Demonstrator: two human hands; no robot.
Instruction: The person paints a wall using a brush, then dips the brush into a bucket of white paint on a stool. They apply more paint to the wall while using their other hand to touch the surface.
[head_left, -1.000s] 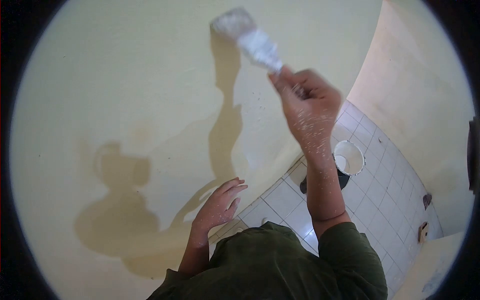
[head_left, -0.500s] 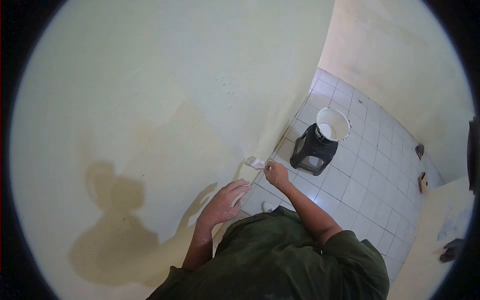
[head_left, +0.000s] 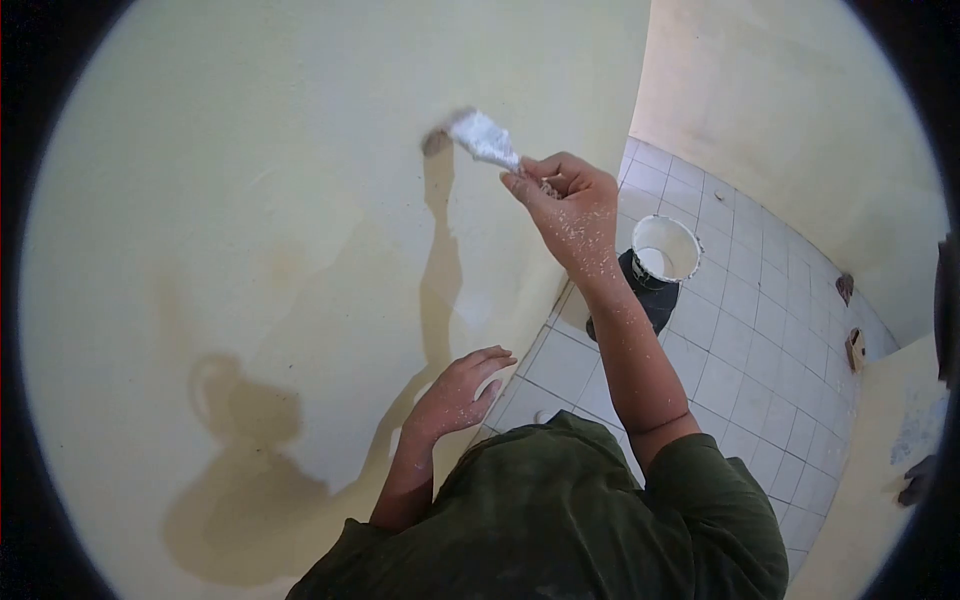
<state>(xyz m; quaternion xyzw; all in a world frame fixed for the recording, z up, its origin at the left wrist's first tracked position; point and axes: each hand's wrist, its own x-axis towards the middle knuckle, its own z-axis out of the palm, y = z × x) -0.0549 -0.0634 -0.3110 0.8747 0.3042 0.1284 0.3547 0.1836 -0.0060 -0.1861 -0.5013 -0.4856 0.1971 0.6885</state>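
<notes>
My right hand point(head_left: 572, 210), speckled with white, is closed around the handle of a paint brush point(head_left: 485, 140) whose head is coated in white. The brush tip is slightly blurred and lies close to the pale wall point(head_left: 330, 200), beside its own shadow; whether it touches cannot be told. Lower down, my left hand point(head_left: 462, 392) is near the wall's lower part with fingers stretched out and nothing in it. A white bucket point(head_left: 667, 248) with a smeared rim sits on a black stool point(head_left: 650, 300), which my right forearm partly hides.
White floor tiles point(head_left: 730, 300) run along the wall to the right. A second wall point(head_left: 790, 130) rises at the upper right. Two small brown objects point(head_left: 855, 350) point(head_left: 845, 288) lie near its foot, and a dark object point(head_left: 915, 480) is at the right edge.
My right hand has moved up with the brush, from low by the wall's base to higher in front of the wall. My left hand has shifted slightly to the right.
</notes>
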